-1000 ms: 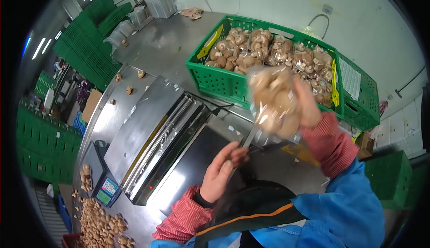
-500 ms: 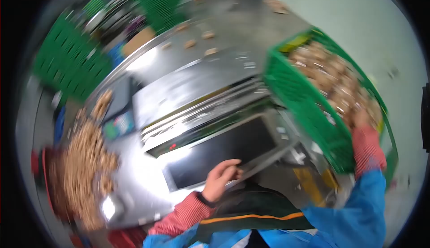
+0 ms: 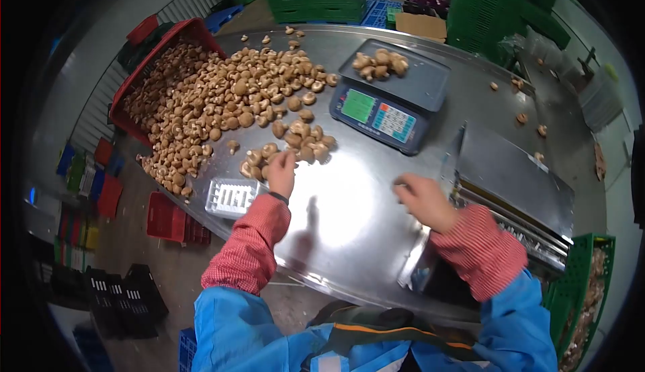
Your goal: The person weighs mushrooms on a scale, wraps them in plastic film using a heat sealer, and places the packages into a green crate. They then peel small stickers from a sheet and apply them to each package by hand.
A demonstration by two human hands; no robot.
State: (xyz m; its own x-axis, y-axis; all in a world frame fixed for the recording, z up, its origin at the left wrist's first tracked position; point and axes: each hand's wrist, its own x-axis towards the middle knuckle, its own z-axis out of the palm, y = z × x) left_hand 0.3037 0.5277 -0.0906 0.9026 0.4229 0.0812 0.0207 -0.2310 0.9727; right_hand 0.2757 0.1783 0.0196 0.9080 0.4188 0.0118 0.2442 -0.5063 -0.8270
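Observation:
My left hand (image 3: 281, 176) reaches over the near side of a small cluster of shiitake mushrooms (image 3: 254, 162). Its fingers are bent together at the mushrooms, and what is between them is hidden. Just left of that wrist lies a clear plastic tray (image 3: 230, 197) with no mushrooms in it. A second cluster of mushrooms (image 3: 310, 145) sits right beyond my left fingertips. My right hand (image 3: 426, 202) hovers above the steel table (image 3: 356, 237), fingers loosely curved and apart, with nothing seen in it. Behind it stands a digital scale (image 3: 379, 113), several mushrooms on its platform.
A large mushroom heap (image 3: 228, 96) spills from a tipped red crate (image 3: 124, 106). At right are a wrapping machine (image 3: 517, 177) and a green crate (image 3: 591, 241) of packed goods. Loose mushrooms dot the table's far right. A red bin (image 3: 168, 217) sits on the floor at left.
The view has swung left towards the mushroom heap. My right hand has left the green crate and is over the table. My left hand has gone from the machine's black plate to the mushrooms.

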